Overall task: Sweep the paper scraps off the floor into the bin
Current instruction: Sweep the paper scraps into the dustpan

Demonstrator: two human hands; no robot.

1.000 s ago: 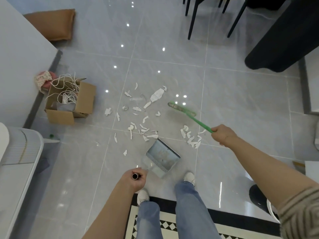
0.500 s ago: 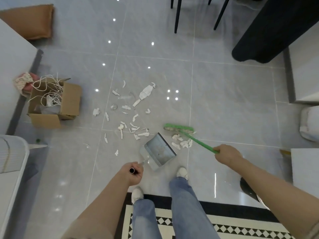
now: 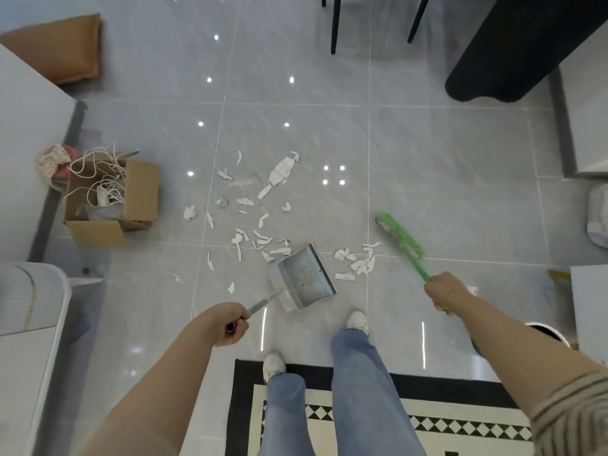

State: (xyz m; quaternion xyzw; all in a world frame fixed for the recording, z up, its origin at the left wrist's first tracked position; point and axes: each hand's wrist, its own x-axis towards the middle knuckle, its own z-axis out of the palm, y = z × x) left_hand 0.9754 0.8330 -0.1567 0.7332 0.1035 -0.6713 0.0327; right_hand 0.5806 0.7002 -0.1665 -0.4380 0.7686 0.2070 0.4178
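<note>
Grey glossy tiles (image 3: 444, 179) covered the floor, dotted with reflections of ceiling lights. White paper scraps (image 3: 260, 222) lay scattered across the middle of it, most of them to the left of and beyond the dustpan (image 3: 304, 276), with a smaller cluster (image 3: 357, 263) just to the right of the pan, between it and the broom. The left hand (image 3: 232, 325) had its fingers curled round the end of the dustpan's thin metal handle, and the pan sat on the floor in front of the person's white shoes (image 3: 358, 320). The right hand (image 3: 444, 292) gripped the green broom (image 3: 399, 240) by its stick, fingers wrapped tight; the broom head was out to the right of the small cluster, a little blurred, and whether it touched the tile could not be told.

An open cardboard box (image 3: 131, 199) holding tangled white cords stood well to the left of the scraps, with a pink and cream bundle (image 3: 56, 159) just behind it against a pale cabinet (image 3: 29, 126). A brown cushion (image 3: 62, 49) lay at the far left. Black chair legs (image 3: 335, 24) and a dark drape (image 3: 513, 57) stood beyond the scraps at the top. A black and white patterned rug (image 3: 460, 419) lay under the person's feet, and the rim of a round white container (image 3: 556, 334) showed behind the right forearm.
</note>
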